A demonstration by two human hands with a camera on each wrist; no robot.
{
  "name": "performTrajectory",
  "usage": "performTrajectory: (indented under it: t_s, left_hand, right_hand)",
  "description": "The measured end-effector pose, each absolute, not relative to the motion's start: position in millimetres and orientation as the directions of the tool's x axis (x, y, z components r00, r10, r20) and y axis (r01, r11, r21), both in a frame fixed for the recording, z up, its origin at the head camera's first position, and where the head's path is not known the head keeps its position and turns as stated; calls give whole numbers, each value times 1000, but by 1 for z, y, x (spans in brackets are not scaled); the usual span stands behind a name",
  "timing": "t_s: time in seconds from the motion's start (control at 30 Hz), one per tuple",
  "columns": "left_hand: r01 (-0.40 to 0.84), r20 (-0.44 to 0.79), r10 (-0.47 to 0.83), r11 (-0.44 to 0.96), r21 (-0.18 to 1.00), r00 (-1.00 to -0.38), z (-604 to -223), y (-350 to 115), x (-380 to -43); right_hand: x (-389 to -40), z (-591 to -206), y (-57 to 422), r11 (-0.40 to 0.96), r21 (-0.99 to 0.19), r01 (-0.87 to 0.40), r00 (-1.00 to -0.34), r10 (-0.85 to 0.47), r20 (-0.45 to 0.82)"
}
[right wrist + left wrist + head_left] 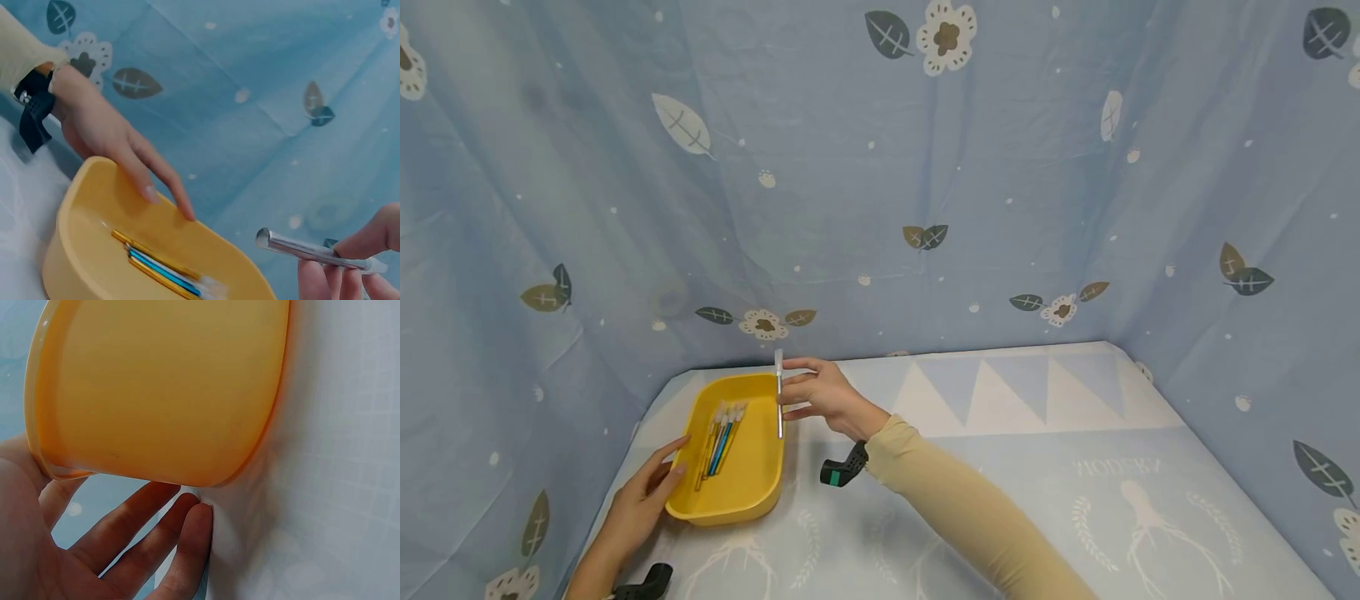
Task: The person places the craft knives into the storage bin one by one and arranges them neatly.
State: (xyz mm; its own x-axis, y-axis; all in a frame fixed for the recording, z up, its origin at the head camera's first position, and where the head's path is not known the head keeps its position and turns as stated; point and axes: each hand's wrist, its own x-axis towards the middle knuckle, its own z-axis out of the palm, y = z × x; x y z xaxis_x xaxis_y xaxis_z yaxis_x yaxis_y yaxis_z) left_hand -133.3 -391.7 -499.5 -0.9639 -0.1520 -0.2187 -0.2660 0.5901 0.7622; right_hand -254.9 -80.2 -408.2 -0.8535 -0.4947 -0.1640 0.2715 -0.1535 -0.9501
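My right hand (pixel 829 398) pinches a slim silver pen-like tool (pixel 306 250) with a whitish cap. In the head view it stands upright by the right rim of a yellow plastic tray (pixel 760 492); its exact kind is unclear. My left hand (pixel 638 502) holds the tray's left rim, with the thumb over the edge. In the left wrist view the other fingers (pixel 194 534) lie loosely curled below the tray's outer wall. Inside lie several similar slim tools (pixel 722 437), gold and blue with clear caps, side by side.
The tray sits at the left part of a pale patterned tablecloth (pixel 1045 517). Blue curtains (pixel 850 167) with leaf and flower prints enclose the back and sides. A black wrist device (pixel 844 467) is strapped on each wrist.
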Motion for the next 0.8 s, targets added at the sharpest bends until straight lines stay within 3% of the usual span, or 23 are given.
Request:
performTrajectory:
  t_s: [0.37,0.8]
  left_hand:
    - [-273,-223,-158,585,763,-962,-501,-394,-132]
    - [-258,-210,-150,592,764,-966,-500,-392,-135]
  right_hand:
    - [-255,-420,-139,-155,-942,298,-885,-415,-212]
    - [-262,-439,-168,-156,-923,351,-884,-379,-272]
